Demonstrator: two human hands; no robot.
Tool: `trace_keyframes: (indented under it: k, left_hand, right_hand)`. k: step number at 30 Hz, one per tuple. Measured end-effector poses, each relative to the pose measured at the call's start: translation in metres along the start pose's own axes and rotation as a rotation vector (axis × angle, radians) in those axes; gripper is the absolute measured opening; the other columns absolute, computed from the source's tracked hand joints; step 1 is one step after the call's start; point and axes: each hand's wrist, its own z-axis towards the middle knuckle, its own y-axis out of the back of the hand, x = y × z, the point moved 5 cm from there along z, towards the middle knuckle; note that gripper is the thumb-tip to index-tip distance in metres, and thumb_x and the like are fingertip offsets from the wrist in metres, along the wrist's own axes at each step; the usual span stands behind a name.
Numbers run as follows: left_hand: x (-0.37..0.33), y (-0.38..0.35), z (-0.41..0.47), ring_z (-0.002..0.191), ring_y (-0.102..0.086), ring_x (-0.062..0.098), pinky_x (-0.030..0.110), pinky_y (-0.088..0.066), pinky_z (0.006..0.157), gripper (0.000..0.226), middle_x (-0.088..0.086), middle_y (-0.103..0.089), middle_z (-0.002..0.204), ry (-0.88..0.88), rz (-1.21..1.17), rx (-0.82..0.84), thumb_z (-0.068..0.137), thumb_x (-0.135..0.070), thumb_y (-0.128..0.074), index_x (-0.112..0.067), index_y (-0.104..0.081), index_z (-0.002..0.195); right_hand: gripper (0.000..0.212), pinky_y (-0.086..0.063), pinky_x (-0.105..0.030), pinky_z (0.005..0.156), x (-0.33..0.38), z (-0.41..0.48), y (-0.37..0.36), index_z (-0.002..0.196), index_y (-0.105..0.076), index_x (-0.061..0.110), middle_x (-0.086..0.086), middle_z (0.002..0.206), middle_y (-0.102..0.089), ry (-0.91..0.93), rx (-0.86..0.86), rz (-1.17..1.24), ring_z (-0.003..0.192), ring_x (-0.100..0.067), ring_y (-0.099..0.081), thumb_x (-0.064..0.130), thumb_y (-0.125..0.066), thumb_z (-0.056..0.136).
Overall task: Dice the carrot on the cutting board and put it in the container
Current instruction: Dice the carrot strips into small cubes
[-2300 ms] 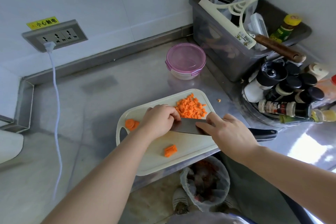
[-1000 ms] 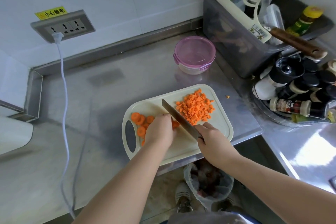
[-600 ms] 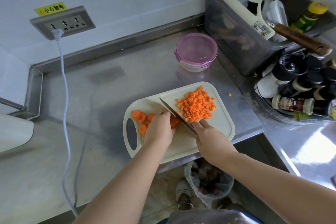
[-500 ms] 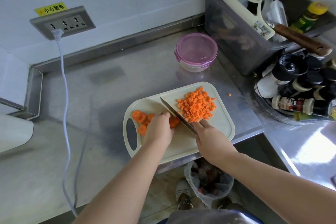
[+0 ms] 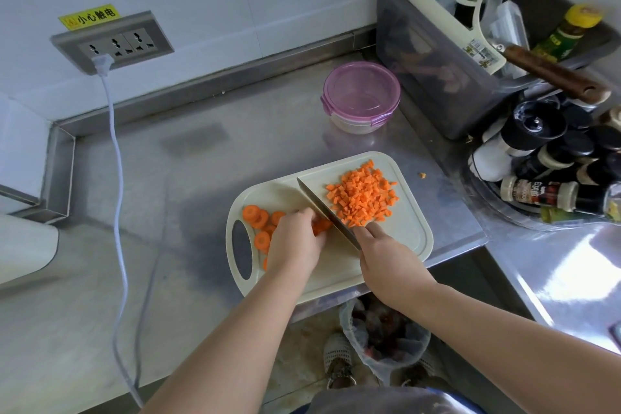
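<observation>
A cream cutting board point(image 5: 408, 239) lies at the steel counter's front edge. On its right half sits a heap of diced carrot point(image 5: 361, 197). Several carrot rounds point(image 5: 255, 217) lie on the left half near the handle hole. My left hand point(image 5: 295, 240) curls over a small stack of rounds and holds it down. My right hand point(image 5: 386, 255) grips the handle of a knife point(image 5: 322, 208); the blade stands edge-down between the stack and the dice heap. A round container with a purple lid point(image 5: 362, 97) stands behind the board, lid on.
A grey bin point(image 5: 433, 77) with tools stands at the back right, a tray of spice bottles point(image 5: 551, 175) beside it. One carrot bit point(image 5: 422, 175) lies on the counter. A white cable point(image 5: 116, 151) hangs from the wall socket point(image 5: 112, 44). A lined waste bin point(image 5: 383, 336) sits below the edge.
The knife turned from lying flat to edge-down beside the dice heap. My left hand moved left onto the carrot rounds. In the last half second the hands barely shifted.
</observation>
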Motion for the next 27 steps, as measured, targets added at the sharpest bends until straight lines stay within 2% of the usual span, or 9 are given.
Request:
trace_keyframes:
  k: [8,11,14,18,27]
  left_hand:
    - [0.001,-0.002,-0.004,0.092,-0.062,0.022,0.029,-0.048,0.075,0.019,0.004,-0.064,0.106,0.026,-0.049,-0.041,0.089,-0.021,-0.062,-0.014,-0.067,0.106]
    - [0.001,-0.001,-0.005,0.093,-0.062,0.02,0.027,-0.047,0.078,0.017,0.001,-0.065,0.105,0.044,-0.07,-0.045,0.09,-0.024,-0.061,-0.016,-0.069,0.103]
    - [0.002,-0.001,-0.005,0.094,-0.063,0.019,0.029,-0.049,0.081,0.017,0.0,-0.067,0.103,0.074,-0.073,-0.041,0.088,-0.026,-0.062,-0.016,-0.068,0.101]
    - [0.002,0.001,-0.005,0.092,-0.062,0.021,0.03,-0.049,0.077,0.016,0.002,-0.068,0.1,0.087,-0.049,-0.044,0.087,-0.024,-0.06,-0.014,-0.067,0.098]
    - [-0.002,0.005,-0.008,0.092,-0.062,0.022,0.025,-0.043,0.071,0.018,0.003,-0.067,0.101,0.067,-0.016,-0.055,0.089,-0.026,-0.061,-0.013,-0.064,0.1]
  right_hand:
    - [0.041,-0.055,-0.038,0.073,0.001,0.005,0.003,0.133,-0.038,0.015,0.0,0.108,-0.043,0.013,0.028,-0.035,0.082,-0.025,-0.058,0.003,-0.044,0.094]
    - [0.041,-0.052,-0.039,0.073,0.002,-0.001,0.012,0.134,-0.04,0.013,-0.003,0.118,-0.043,0.044,-0.011,-0.061,0.083,-0.021,-0.05,0.004,-0.039,0.093]
    - [0.045,-0.053,-0.035,0.062,0.007,-0.01,0.009,0.129,-0.045,0.018,-0.003,0.121,-0.041,0.113,0.019,-0.201,0.083,-0.023,-0.056,0.0,-0.044,0.087]
    - [0.045,-0.055,-0.037,0.061,0.008,-0.015,0.007,0.128,-0.04,0.015,-0.001,0.11,-0.043,0.066,0.006,-0.156,0.07,-0.025,-0.059,-0.001,-0.048,0.087]
    - [0.046,-0.056,-0.038,0.064,0.01,-0.015,0.007,0.13,-0.039,0.015,0.0,0.111,-0.043,0.044,0.022,-0.116,0.072,-0.025,-0.06,0.0,-0.048,0.088]
